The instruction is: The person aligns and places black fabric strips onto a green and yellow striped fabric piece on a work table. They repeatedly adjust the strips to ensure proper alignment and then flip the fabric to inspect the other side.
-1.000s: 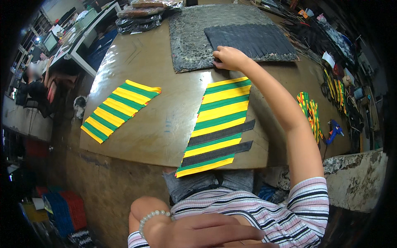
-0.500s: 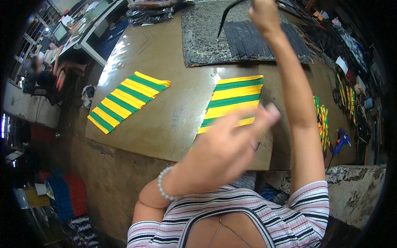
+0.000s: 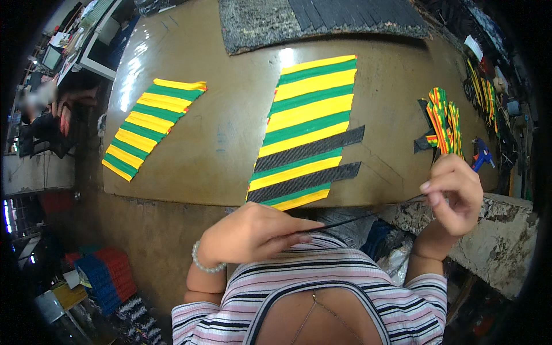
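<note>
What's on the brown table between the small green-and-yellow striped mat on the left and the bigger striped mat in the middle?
Nothing: in the head view, the small striped mat and the bigger striped mat have only bare brown table between them.

Woven mat: yellow & green stripes w/ two black bands; 2nd mat same yellow/green, no black. Thin strip black. Small woven piece: red, green, yellow. Shirt: pink/white/dark stripes
</note>
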The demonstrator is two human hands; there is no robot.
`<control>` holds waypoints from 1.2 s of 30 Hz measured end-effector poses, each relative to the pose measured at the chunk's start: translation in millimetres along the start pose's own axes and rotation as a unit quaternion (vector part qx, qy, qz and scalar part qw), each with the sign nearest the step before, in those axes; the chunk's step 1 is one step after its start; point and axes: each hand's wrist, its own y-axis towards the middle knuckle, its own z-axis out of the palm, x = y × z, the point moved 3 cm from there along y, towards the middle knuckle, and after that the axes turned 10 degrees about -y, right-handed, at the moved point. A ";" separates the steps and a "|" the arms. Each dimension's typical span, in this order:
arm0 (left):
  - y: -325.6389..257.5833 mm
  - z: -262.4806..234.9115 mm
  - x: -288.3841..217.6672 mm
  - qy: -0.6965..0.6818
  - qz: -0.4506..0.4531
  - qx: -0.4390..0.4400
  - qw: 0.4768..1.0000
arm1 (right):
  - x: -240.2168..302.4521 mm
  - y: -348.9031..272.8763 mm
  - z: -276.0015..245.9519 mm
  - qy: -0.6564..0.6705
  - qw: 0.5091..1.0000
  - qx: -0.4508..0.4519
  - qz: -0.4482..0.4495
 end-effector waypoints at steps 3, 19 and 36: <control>2.2 -0.8 8.2 -0.066 -0.025 -0.038 0.997 | -31.3 -26.0 33.9 0.465 0.873 -0.139 0.047; -8.3 10.0 82.7 0.351 0.014 -0.152 0.924 | -38.4 -53.2 114.1 0.276 0.875 -0.070 0.391; -32.6 -3.7 94.9 0.185 -0.021 -0.413 0.891 | -36.3 -20.5 197.5 0.265 0.844 0.044 0.464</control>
